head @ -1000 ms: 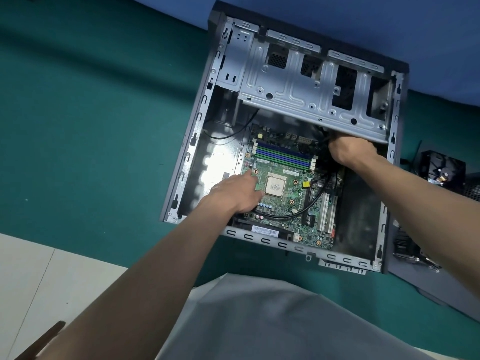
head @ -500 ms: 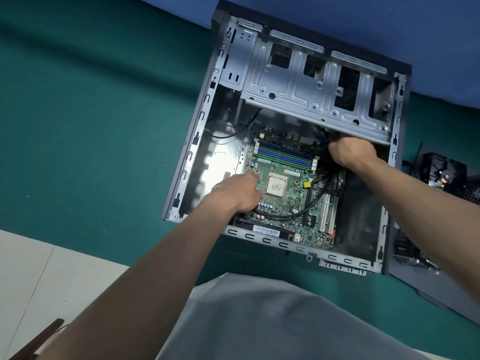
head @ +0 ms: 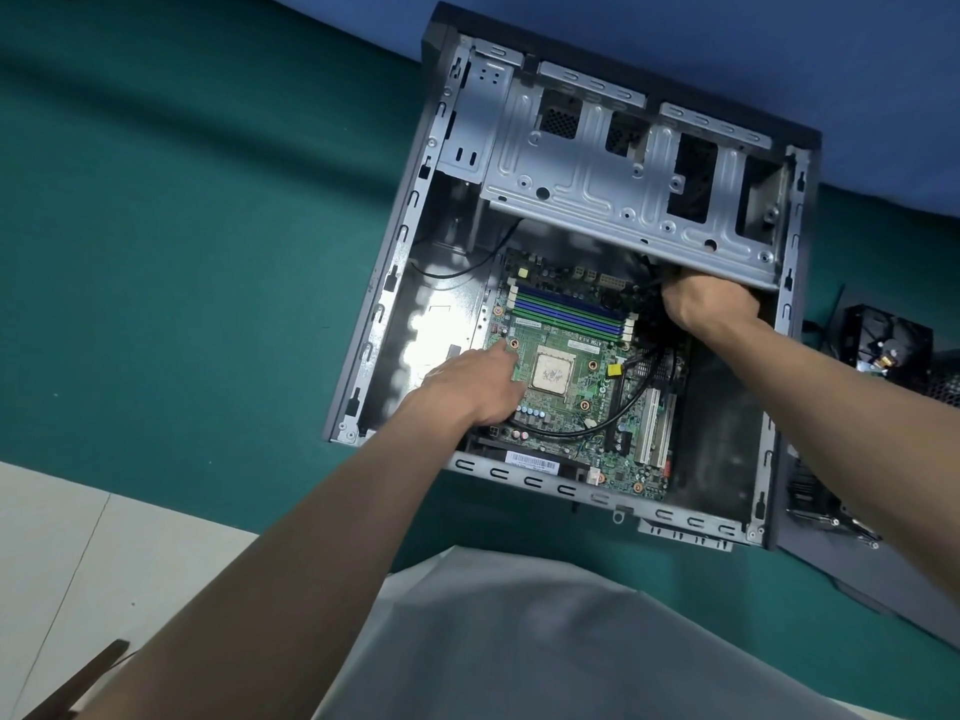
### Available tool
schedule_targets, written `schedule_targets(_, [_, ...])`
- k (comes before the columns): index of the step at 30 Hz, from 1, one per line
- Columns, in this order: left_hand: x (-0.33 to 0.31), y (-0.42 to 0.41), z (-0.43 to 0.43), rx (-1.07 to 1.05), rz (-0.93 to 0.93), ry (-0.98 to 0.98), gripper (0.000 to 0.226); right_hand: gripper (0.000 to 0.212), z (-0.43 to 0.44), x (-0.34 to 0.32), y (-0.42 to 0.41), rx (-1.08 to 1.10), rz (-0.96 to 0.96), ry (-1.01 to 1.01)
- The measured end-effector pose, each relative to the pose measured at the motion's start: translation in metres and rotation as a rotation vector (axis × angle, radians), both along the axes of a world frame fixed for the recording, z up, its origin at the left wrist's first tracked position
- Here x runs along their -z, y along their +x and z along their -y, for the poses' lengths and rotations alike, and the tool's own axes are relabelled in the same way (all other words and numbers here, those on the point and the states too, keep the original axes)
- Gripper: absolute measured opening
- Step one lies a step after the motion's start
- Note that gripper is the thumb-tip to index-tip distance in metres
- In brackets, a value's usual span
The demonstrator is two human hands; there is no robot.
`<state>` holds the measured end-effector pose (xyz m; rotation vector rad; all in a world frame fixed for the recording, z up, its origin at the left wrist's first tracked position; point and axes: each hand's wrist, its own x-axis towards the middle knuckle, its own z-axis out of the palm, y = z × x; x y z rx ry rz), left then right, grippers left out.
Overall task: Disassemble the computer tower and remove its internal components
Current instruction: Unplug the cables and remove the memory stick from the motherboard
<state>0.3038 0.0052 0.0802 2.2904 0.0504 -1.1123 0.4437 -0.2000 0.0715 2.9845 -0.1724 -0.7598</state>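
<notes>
Head view. Computer tower (head: 395, 283) on its side on a green mat (head: 182, 252), open side up, at the middle and far right of the scene. Inside, a green motherboard (head: 582, 402) flat on the case floor, with a bare CPU (head: 553, 374) at its centre and blue RAM slots (head: 571, 311) just beyond. Metal drive cage (head: 597, 184) across the far end of the case.

Left hand (head: 470, 389) spread flat on the left edge of the motherboard, fingers straight, pressing down just beside the CPU, nothing held. Right hand (head: 711, 304) at the far right corner of the board, tucked under the lip of the drive cage, fingers curled round a bundle of black cables (head: 647, 298); fingertips hidden.

One black cable (head: 587, 431) looped across the near part of the board. Black boxy part (head: 883, 345) on the mat to the right, apart from the tower.
</notes>
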Motion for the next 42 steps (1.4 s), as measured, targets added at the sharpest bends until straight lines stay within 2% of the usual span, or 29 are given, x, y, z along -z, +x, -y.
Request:
schedule_targets(3, [0.001,0.000,0.000,-0.002,0.002,0.002,0.050,0.042,0.001,0.003,0.000,0.003,0.005,-0.004])
schedule_targets(8, [0.001,0.000,0.000,-0.002,0.001,-0.001,0.052,0.056,-0.001,0.003,-0.002,0.027,0.071,-0.010])
schedule_targets(10, [0.002,-0.001,0.000,-0.008,-0.001,-0.005,0.052,0.048,0.001,0.005,-0.003,0.033,0.087,-0.034])
schedule_targets(13, [0.002,-0.001,0.000,-0.004,0.001,-0.004,0.051,0.043,-0.001,0.008,-0.001,0.051,0.008,-0.016])
schedule_targets(18, [0.002,-0.001,0.000,0.005,0.000,0.004,0.049,0.066,0.001,0.004,-0.002,0.106,0.057,0.026])
schedule_targets(22, [-0.001,0.000,0.000,0.024,0.001,0.017,0.048,0.051,-0.001,0.005,-0.002,0.064,0.044,0.043])
schedule_targets(26, [-0.004,0.000,-0.001,0.027,-0.005,0.019,0.039,0.068,-0.001,0.001,-0.002,0.128,0.059,0.042])
schedule_targets(31, [-0.005,0.000,-0.001,0.028,0.002,0.022,0.040,0.036,0.001,0.004,-0.002,0.061,0.000,0.025])
schedule_targets(33, [-0.005,0.000,0.000,0.021,0.002,0.019,0.041,0.036,-0.001,0.002,-0.004,0.053,0.010,0.045])
schedule_targets(36, [-0.005,0.000,0.000,0.020,0.003,0.017,0.041,0.053,-0.002,-0.002,-0.005,0.067,0.045,0.043])
schedule_targets(40, [-0.005,0.000,0.000,0.017,0.013,0.016,0.043,0.027,-0.003,-0.002,-0.006,0.062,0.049,0.032])
schedule_targets(42, [-0.005,0.000,0.000,0.014,0.011,0.014,0.044,0.027,-0.004,-0.004,-0.007,0.071,0.026,0.024])
